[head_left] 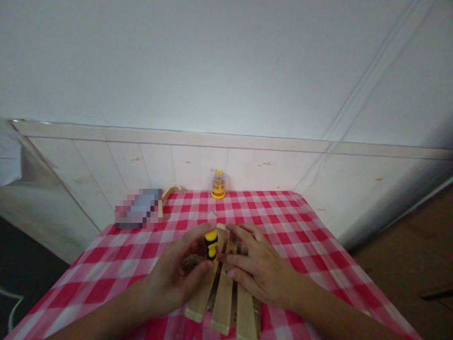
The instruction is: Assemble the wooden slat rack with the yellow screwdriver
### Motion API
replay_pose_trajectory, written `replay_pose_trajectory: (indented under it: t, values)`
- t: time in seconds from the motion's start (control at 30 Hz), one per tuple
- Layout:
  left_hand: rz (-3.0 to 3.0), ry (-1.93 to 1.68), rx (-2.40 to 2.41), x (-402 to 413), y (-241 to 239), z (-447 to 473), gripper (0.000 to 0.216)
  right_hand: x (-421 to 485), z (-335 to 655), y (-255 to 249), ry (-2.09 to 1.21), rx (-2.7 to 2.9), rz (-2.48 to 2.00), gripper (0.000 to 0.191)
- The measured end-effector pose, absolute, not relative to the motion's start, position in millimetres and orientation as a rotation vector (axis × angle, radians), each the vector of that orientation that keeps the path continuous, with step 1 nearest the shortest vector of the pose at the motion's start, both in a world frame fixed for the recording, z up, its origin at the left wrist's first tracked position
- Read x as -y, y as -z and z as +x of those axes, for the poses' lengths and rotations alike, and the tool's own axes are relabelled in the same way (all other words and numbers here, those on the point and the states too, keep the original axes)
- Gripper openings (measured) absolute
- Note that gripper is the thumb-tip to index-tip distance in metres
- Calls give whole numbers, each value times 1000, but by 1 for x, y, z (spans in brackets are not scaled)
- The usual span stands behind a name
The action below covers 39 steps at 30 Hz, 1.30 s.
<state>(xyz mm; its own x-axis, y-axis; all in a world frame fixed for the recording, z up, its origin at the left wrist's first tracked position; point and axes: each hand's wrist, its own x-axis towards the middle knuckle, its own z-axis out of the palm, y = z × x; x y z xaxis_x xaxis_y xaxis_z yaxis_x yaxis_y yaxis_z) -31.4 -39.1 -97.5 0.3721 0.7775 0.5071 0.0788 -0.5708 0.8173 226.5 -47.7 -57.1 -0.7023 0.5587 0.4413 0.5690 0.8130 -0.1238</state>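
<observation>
A stubby yellow-and-black screwdriver (211, 243) stands almost upright over wooden slats (222, 302). My left hand (177, 264) curls around the screwdriver's handle, with its fingertips at the top and its thumb low down. The screwdriver's tip is hidden. My right hand (260, 267) lies over the slats with its fingers spread, and one fingertip comes up to the handle's lower part. The slats lie side by side and fan out a little towards me. Under the left palm a rough brown patch shows, too shaded to name.
A red-and-white checked cloth (293, 236) covers the table. Small thin metal pieces (209, 212) lie beyond my hands. A yellow-lidded clear container (218, 184) stands by the white wall (247, 165). At the back left are a curved wooden piece (166, 197) and a pixelated object (139, 208).
</observation>
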Motion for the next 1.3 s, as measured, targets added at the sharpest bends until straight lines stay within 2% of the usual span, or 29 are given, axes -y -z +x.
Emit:
replay_pose_trajectory:
  t: [0.33,0.53,0.83,1.3]
  values:
    - [1754,-1175,-697,40,77,-21,59,48,226,59,58,2497,-814,33]
    - [1597,-1259,-695,33,46,-12,70,47,226,61,53,2543,-838,32]
    - [1721,-1121,-730,20,8,2,76,50,226,59,49,2485,-865,30]
    - [1628,-1288,-841,19,59,8,67,48,226,61,18,2485,-855,30]
